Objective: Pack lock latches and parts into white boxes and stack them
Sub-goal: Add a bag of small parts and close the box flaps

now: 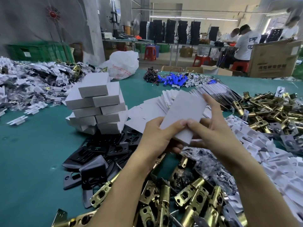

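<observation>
Two hands raised over table: left hand (157,136), right hand (211,128) both pinch white box (182,112).

The green table (32,153) carries stacked white boxes (96,104), black plates (105,149) just beside them, brass latches (188,199) nearest, flat cartons (147,110), and blue cells (173,79) and a white bag (123,64) farther off.

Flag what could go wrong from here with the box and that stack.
1. The stack of boxes sits uneven, with offset layers; adding the white box could topple it.
2. The left hand and right hand hold it mostly by its near end, above brass latches; a slipped grip may drop it among them.
</observation>
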A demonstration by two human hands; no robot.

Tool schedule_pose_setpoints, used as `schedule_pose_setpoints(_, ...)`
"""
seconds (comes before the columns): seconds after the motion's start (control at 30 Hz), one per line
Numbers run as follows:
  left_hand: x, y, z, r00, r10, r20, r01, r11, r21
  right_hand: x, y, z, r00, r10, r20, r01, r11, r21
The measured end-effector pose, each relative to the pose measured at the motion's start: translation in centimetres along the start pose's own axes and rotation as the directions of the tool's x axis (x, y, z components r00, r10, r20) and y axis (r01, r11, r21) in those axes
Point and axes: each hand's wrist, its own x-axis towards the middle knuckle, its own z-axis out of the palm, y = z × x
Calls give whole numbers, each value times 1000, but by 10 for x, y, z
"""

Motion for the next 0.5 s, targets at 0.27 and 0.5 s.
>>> schedule_pose_setpoints(0.27,6,13,-9,977,-70,-201,29,980,-197,-3,0,23,997,81,0,-81,995,60)
schedule_pose_setpoints(0.5,4,29,-12,976,-105,-192,29,932,-362,-4,-3,26,1000,12,-22,-10,995,98)
